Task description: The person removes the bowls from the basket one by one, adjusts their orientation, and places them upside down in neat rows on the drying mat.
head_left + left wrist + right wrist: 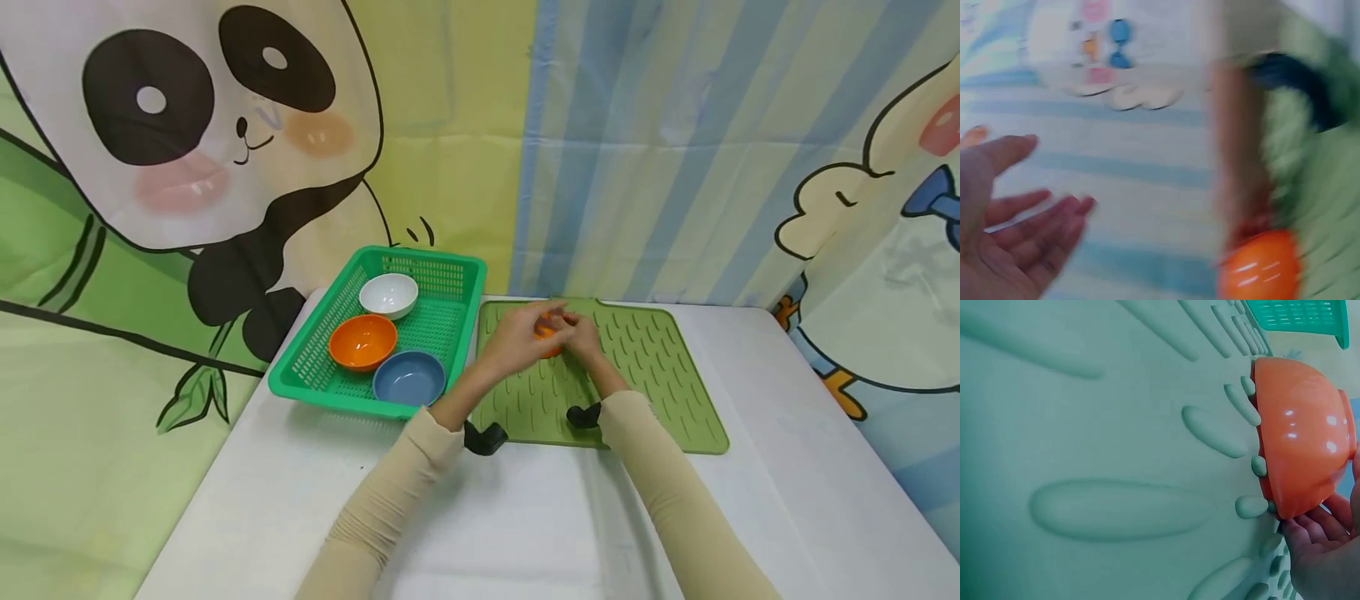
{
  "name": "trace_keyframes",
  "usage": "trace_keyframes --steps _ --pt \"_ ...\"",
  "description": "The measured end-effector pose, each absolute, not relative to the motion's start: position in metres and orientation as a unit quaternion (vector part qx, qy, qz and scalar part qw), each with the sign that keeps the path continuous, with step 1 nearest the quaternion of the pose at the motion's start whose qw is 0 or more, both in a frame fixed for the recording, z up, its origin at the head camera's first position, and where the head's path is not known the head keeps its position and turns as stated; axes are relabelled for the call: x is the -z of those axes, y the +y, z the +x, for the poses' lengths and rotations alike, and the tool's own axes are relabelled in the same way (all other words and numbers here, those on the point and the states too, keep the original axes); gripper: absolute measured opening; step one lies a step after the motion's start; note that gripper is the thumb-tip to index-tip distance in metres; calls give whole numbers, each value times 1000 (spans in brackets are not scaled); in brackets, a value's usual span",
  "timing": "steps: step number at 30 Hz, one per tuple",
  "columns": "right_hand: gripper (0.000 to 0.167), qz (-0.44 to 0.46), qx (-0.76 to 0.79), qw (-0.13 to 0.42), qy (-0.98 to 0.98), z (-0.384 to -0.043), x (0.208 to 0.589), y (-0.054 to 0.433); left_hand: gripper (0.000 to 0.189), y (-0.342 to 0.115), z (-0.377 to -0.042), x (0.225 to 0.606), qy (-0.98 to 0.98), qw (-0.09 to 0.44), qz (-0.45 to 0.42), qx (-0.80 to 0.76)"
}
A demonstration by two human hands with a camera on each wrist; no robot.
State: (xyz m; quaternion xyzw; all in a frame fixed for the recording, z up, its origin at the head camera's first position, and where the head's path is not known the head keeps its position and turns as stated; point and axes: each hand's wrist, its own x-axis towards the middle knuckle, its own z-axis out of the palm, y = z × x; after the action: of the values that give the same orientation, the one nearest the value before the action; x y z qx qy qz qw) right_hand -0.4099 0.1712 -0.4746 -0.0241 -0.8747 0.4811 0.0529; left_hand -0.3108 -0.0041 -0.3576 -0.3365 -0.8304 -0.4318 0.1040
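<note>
An orange bowl (pixel 548 335) sits upside down on the green drying mat (pixel 645 358), its rim against the ridges and its foot up. My right hand (pixel 583 337) holds the bowl's side; in the right wrist view its fingers (pixel 1319 528) are by the rim and the thumb lies near the foot. My left hand (pixel 521 337) is on the bowl's other side and partly covers it in the head view. In the left wrist view this hand (pixel 1016 231) has spread, relaxed fingers with nothing in them, apart from the blurred orange bowl (pixel 1263 269).
A green plastic basket (pixel 468 287) stands to the left of the mat. In it are a white bowl (pixel 388 296), another orange bowl (pixel 363 342) and a blue bowl (pixel 409 377), all openings up. A white cloth covers the table (pixel 525 533); printed curtains (pixel 622 150) hang behind.
</note>
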Motion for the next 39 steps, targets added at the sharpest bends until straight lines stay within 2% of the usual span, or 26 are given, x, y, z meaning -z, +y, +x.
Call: trace_keyframes --steps 3,7,12,16,22,27,33,39 --pt "48 -17 -487 55 -871 -411 476 172 40 -31 -321 321 -734 143 -361 558" --pt "53 -16 -507 41 -861 -410 477 172 46 -84 -355 298 -638 178 -358 658" --pt "55 -19 -510 43 -859 -407 478 172 56 -153 -416 319 -604 194 -275 722" --pt "56 -25 -512 46 -857 -407 480 173 59 -190 -441 346 -639 188 -172 726" --pt "57 -29 -520 35 -853 -406 487 172 62 -215 -439 386 -683 139 -73 713" --pt "59 -19 -516 35 -855 -406 490 171 68 -226 -435 404 -708 135 -39 692" --pt "60 -9 -526 40 -850 -408 485 173 75 -236 -446 421 -742 129 8 658" --pt "59 -9 -524 34 -851 -409 482 174 82 -245 -449 430 -752 101 11 651"
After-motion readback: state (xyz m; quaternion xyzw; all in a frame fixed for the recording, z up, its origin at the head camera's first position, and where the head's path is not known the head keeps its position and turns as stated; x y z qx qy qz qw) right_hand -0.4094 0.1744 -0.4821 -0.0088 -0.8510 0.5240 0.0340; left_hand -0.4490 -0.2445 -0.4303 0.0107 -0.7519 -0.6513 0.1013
